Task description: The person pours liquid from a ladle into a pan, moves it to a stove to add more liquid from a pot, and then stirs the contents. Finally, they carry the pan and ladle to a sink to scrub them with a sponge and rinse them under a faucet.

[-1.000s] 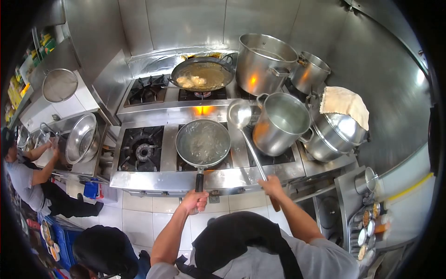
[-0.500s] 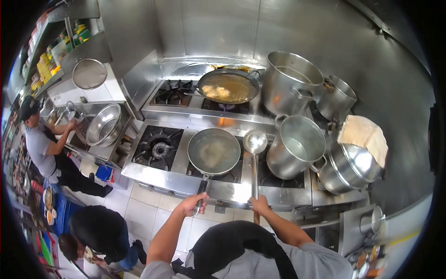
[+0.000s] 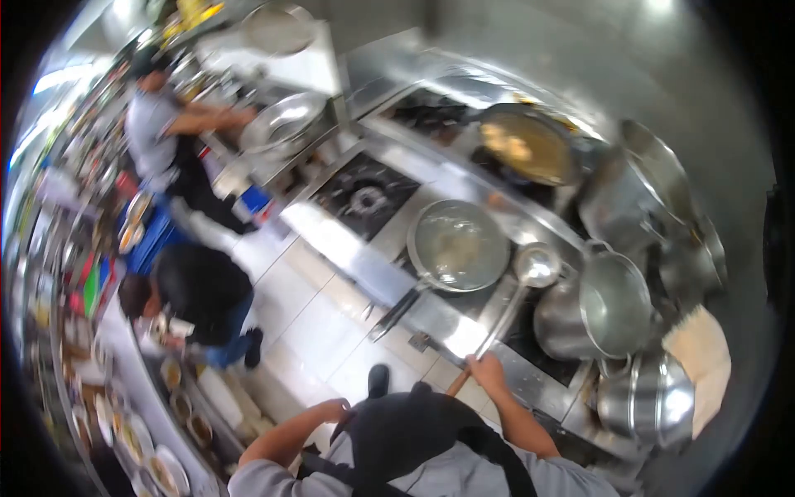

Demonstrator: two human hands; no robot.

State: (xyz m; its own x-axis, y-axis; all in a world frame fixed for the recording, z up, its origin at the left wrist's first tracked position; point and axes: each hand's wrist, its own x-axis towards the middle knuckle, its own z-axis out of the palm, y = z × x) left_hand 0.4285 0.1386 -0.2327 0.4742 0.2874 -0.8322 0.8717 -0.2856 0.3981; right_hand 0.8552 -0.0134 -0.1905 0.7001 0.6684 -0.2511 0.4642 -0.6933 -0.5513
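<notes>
My right hand (image 3: 487, 374) is closed around the handle of a long metal ladle (image 3: 501, 325). Its round bowl rests over the stove between a pan and a tall pot. My left hand (image 3: 334, 409) is off the pan and beside my dark apron (image 3: 414, 431); blur and the apron keep its fingers from showing clearly. The frying pan (image 3: 460, 246), with cloudy liquid inside, sits on a front burner, its black handle (image 3: 394, 315) pointing toward me with no hand on it. To the ladle's right stands the tall pot (image 3: 617, 302) of pale liquid.
A wok (image 3: 530, 145) with oil and golden food is on the back burner. Large stockpots (image 3: 633, 190) and a steamer pot (image 3: 646, 398) with a cloth (image 3: 702, 364) stand at right. One person (image 3: 157, 132) works at a basin (image 3: 290, 120); another (image 3: 203, 290) bends at a counter.
My left hand has let go of the pan handle and drawn back to my apron. My view has turned left, so the stove appears tilted and farther right. The right hand keeps the ladle.
</notes>
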